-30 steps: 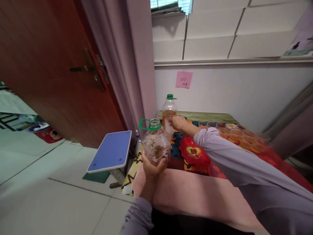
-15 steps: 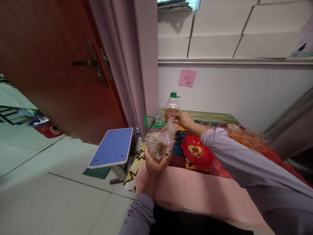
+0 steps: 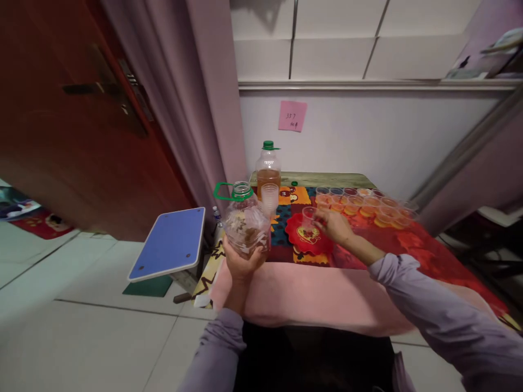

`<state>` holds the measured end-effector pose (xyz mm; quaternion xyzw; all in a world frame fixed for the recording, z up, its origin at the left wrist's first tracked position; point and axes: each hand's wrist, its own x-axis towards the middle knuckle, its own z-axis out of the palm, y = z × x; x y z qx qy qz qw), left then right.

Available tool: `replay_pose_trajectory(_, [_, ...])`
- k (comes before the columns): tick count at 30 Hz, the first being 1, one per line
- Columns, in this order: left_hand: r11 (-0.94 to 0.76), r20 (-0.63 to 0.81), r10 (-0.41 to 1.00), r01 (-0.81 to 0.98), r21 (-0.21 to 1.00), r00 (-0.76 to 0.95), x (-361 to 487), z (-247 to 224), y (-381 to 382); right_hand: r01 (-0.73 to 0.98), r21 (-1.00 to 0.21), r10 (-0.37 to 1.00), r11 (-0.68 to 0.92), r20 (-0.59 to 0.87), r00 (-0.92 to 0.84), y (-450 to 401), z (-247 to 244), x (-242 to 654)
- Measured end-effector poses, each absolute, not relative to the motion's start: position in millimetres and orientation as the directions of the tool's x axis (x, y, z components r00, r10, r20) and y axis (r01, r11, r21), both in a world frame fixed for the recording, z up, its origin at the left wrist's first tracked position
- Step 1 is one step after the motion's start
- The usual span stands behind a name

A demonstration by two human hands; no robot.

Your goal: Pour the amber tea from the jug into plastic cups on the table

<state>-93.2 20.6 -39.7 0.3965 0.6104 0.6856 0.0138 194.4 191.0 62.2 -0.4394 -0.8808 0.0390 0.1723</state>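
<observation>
Currently the left hand (image 3: 244,262) is wrapped around the lower part of an uncapped jug (image 3: 248,224), its neck upright. The right hand (image 3: 334,226) pinches a clear cup (image 3: 308,214) over the red tray (image 3: 291,234) – whether the two touch, I cannot tell. A cup stack (image 3: 269,200) stands between the jug and the tray, before a capped bottle (image 3: 268,163); filled cups (image 3: 370,206) stand to the right.

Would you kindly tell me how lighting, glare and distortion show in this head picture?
Head view: the door is dim, the floor brighter; head view: pale glints mark the clear jug in the left hand; head view: the clear cup in the right hand has a faint outline; head view: the right sleeve seems stretched toward the edge.
</observation>
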Motion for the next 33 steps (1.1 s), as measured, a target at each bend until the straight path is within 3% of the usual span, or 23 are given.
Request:
replay_pose_trajectory(3, [-0.252,0.518,0.506,0.457,0.853,-0.689,-92,-37,21,0.796,-0.212,0.823,0.567,0.196,-0.534,180,37,201])
replay_pose_trajectory(8, [-0.208,0.517,0.496,0.482,0.851,-0.698,-95,-40,21,0.799,-0.185,0.820,0.572,0.146,-0.554,175,38,200])
replay_pose_trajectory(12, [-0.208,0.518,0.491,0.483,0.851,-0.700,-95,-40,21,0.802,-0.149,0.809,0.579,0.229,-0.541,162,53,205])
replay_pose_trajectory(14, [-0.218,0.519,0.490,0.478,0.851,-0.701,-94,-39,21,0.771,-0.247,0.797,0.586,0.349,-0.494,150,60,202])
replay_pose_trajectory(17, [-0.230,0.524,0.491,0.477,0.849,-0.696,-92,-37,22,0.579,-0.545,0.793,0.606,0.465,-0.392,129,63,179])
replay_pose_trajectory(19, [-0.239,0.529,0.493,0.477,0.846,-0.691,-91,-36,22,0.381,-0.730,0.819,0.567,0.451,-0.354,115,54,151])
replay_pose_trajectory(21, [-0.237,0.533,0.491,0.483,0.843,-0.689,-91,-36,22,0.216,-0.841,0.841,0.496,0.403,-0.362,102,37,117])
replay_pose_trajectory(27, [-0.193,0.533,0.494,0.511,0.838,-0.687,-94,-37,16,0.042,-0.956,0.891,0.291,0.255,-0.377,77,-21,47])
replay_pose_trajectory(33, [-0.171,0.520,0.524,0.515,0.840,-0.675,-94,-31,12,0.013,-0.965,0.885,0.261,0.234,-0.402,80,-38,41])
